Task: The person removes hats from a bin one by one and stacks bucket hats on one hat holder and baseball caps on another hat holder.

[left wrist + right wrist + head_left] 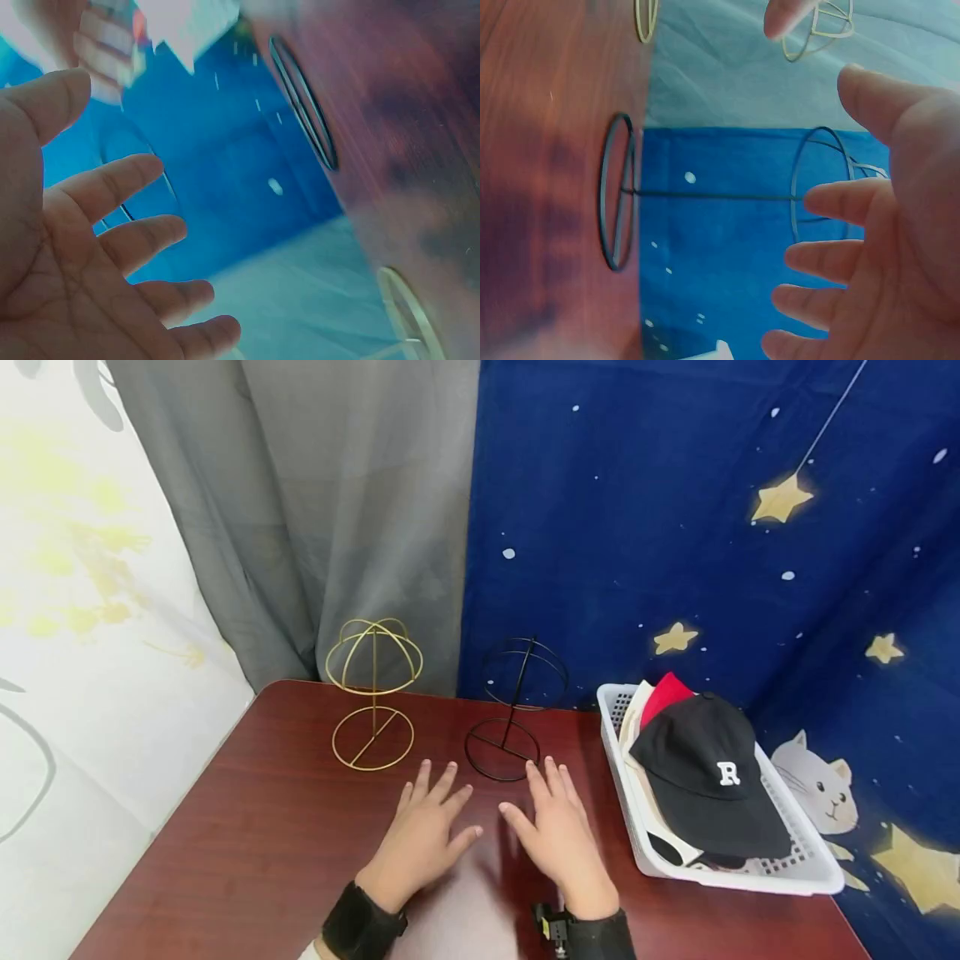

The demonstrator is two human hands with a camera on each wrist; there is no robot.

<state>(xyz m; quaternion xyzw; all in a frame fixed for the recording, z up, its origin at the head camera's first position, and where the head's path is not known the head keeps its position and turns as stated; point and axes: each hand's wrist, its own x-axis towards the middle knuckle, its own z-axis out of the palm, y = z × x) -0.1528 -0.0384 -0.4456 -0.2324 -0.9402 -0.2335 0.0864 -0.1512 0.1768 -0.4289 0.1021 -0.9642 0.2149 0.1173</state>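
Hands are hovering side by side over the middle of the desk [247,827], palms down, near its front edge. Left hand [422,837] is showing fingers spread apart and straight, gripping nothing; wrist view is confirming an open palm with fingers [124,244] splayed. Right hand [558,833] is sitting just beside it, fingers loosely apart and straight, also holding nothing; its wrist view is showing relaxed fingers [832,255] fanned out. Whether either palm is touching the wood is not clear, since both hands are looking slightly blurred.

Black wire hat stand [512,710] is standing upright toward the back edge of the desk, its round base just beyond the right hand's fingertips, nearly touching them in the head view. Gold wire hat stand [372,693] is standing upright to its left, near the back left corner, apart from the left hand. Both stands are bare.

White basket [780,872] is sitting along the right edge of the desk, well right of the right hand. Black cap [708,772] with a white letter R is lying on top of the pile inside it, with a red cap [664,695] and a pale one poking out behind.

Grey curtain [315,510] and blue star-print cloth [675,502] are hanging behind the desk.
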